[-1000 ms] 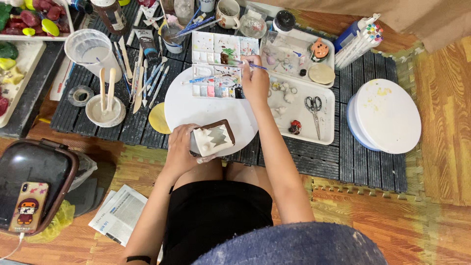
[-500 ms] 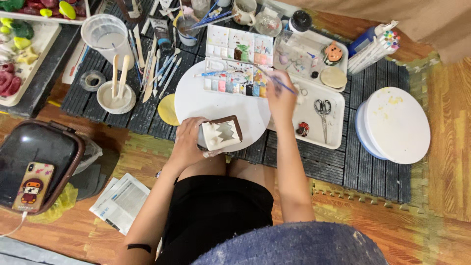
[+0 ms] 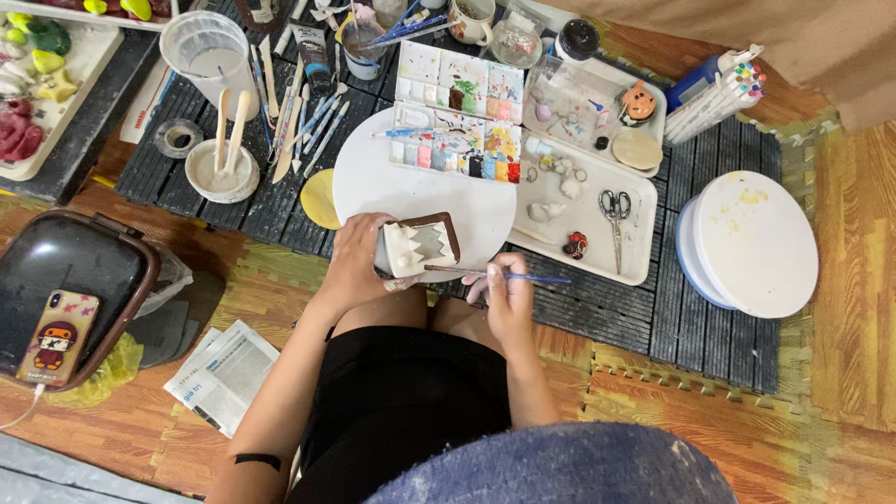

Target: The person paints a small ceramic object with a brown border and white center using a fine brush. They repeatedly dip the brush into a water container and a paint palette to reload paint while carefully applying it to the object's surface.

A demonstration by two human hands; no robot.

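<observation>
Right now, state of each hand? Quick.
Left hand: closed around a small square clay piece with a brown rim.
Right hand: closed on a thin paintbrush, tip near the piece.

clay piece (image 3: 422, 245): white, brown rim | brush (image 3: 495, 274): blue handle | round board (image 3: 411, 191): white

Orange foam floor mats (image 3: 840, 392) under dark slatted pallet (image 3: 728, 345).

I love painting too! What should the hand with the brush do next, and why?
Probably ease the paintbrush tip onto the brown-edged clay piece. The left hand holds that piece up, and the right hand has the brush pointed at it, almost touching.
</observation>
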